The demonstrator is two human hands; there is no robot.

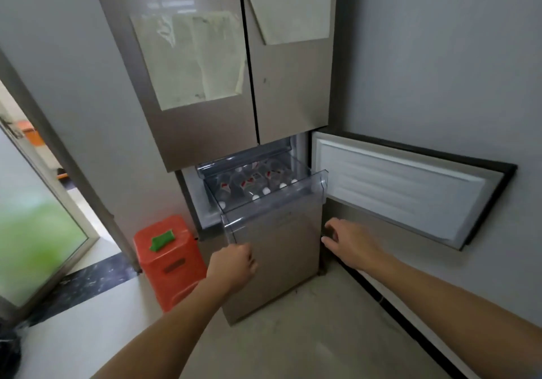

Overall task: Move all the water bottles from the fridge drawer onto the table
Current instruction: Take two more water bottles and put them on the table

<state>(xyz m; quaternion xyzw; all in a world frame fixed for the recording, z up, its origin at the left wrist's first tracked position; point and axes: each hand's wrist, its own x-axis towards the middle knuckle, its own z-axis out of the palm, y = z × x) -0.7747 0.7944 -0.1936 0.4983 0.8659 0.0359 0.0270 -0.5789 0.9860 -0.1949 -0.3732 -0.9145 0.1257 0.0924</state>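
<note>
The clear plastic fridge drawer (272, 217) is pulled out of the fridge's lower right compartment. Several water bottles (255, 183) with white caps and red-and-white labels lie inside it. My left hand (233, 265) is just below the drawer's front left corner, fingers curled with nothing in them. My right hand (349, 242) hovers to the right of the drawer front, fingers spread and empty. Neither hand touches the bottles. The table is out of view.
The compartment's door (404, 185) stands swung open to the right against the grey wall. An orange plastic stool (168, 258) with a green item on top stands left of the fridge. A glass door (38, 223) opens at far left.
</note>
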